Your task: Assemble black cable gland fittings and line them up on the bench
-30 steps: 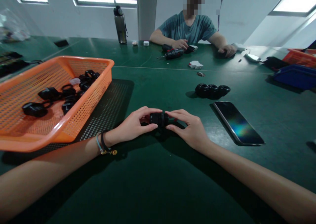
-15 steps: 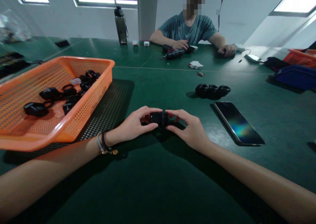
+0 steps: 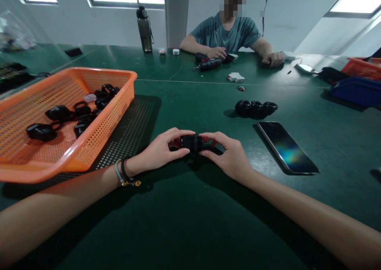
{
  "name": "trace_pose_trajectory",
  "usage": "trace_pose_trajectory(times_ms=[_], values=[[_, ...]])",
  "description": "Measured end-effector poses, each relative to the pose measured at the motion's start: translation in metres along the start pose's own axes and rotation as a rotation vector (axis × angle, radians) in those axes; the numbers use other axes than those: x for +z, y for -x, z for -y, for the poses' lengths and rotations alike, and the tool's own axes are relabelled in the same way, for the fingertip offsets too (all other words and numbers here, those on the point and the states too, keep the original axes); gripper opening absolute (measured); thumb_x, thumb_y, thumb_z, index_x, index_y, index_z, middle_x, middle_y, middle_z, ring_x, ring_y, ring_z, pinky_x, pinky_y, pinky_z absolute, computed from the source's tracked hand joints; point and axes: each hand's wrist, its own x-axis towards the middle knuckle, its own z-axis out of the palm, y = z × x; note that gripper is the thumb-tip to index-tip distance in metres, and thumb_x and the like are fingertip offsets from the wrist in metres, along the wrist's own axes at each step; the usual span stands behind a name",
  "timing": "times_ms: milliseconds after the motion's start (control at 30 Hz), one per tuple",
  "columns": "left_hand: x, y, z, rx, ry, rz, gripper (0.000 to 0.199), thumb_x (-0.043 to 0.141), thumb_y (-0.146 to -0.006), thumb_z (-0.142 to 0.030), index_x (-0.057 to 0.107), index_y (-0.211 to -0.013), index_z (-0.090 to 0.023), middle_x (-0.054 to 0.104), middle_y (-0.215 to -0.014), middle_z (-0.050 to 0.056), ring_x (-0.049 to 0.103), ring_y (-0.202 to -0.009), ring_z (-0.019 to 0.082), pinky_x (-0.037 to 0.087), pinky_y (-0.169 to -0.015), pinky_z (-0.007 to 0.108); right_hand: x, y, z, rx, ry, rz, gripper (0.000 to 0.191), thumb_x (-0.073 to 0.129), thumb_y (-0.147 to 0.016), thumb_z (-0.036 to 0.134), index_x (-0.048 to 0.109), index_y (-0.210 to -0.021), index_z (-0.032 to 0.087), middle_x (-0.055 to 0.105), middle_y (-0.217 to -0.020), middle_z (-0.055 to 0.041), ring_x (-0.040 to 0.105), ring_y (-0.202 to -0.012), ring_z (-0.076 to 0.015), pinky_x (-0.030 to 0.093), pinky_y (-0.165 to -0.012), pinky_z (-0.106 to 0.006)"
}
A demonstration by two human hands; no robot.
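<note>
Working between the orange basket (image 3: 98, 129) edge and phone (image 3: 288, 147) (green bench (image 3: 193, 214) running toward you), your left fingers (image 3: 180, 132) and right fingers (image 3: 212, 136), partly spread, pinch a stubby, collared black cylinder (image 3: 189, 143).

No lettering, brand, number or sign can be read here. A pale streak shows on a black faceted plastic piece (image 3: 41, 132) in the orange perforated plastic basket (image 3: 64, 169) (print or mere glare, I cannot tell). The flat black rectangular phone (image 3: 287, 147) shows only rainbow-tinted glare on its screen. Any marking on the black-and-red power drill (image 3: 210, 64), the smoky grey bottle (image 3: 145, 33) or the black ribbed cylindrical part (image 3: 188, 142) is too small or dark to make out.
</note>
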Motion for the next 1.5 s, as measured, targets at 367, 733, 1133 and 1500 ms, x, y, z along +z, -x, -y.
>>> trace_pose_trajectory(times_ms=[367, 733, 1133, 1500], values=[[-0.0003, 0.0001, 0.0004, 0.017, -0.020, -0.002, 0.039, 0.059, -0.080, -0.025, 0.057, -0.118, -0.021, 0.055, -0.100, 0.003, 0.053, -0.078, 0.013, 0.048, -0.073, 0.026, -0.0004, -0.0005, 0.0006, 0.009, -0.009, 0.010, 0.031, 0.067, -0.074, 0.017, 0.065, -0.104, 0.022, 0.072, -0.094, -0.0033, 0.066, -0.084, -0.0195, 0.054, -0.075, -0.037], [0.0002, 0.0002, -0.0006, 0.001, -0.003, -0.004, 0.039, 0.060, -0.079, -0.026, 0.057, -0.118, -0.022, 0.055, -0.101, 0.003, 0.054, -0.079, 0.013, 0.049, -0.072, 0.026, 0.0006, -0.0006, -0.0015, 0.014, -0.021, 0.014, 0.030, 0.067, -0.075, 0.019, 0.066, -0.104, 0.024, 0.072, -0.094, -0.0031, 0.066, -0.084, -0.0197, 0.055, -0.075, -0.037], [0.0001, 0.0000, -0.0023, -0.010, 0.002, -0.003, 0.039, 0.059, -0.079, -0.025, 0.056, -0.117, -0.022, 0.055, -0.100, 0.003, 0.055, -0.080, 0.013, 0.049, -0.074, 0.027, -0.0003, -0.0012, -0.0022, 0.010, -0.049, 0.028, 0.034, 0.068, -0.074, 0.019, 0.067, -0.107, 0.022, 0.072, -0.092, -0.0039, 0.066, -0.083, -0.0191, 0.055, -0.075, -0.036], [0.0006, 0.0005, -0.0010, -0.015, 0.016, -0.002, 0.039, 0.060, -0.079, -0.026, 0.057, -0.118, -0.022, 0.055, -0.103, 0.004, 0.057, -0.084, 0.014, 0.050, -0.075, 0.027, 0.0005, -0.0022, -0.0042, 0.059, -0.130, -0.004, 0.035, 0.069, -0.070, 0.017, 0.069, -0.104, 0.024, 0.072, -0.096, -0.0032, 0.066, -0.087, -0.0194, 0.054, -0.075, -0.036]])
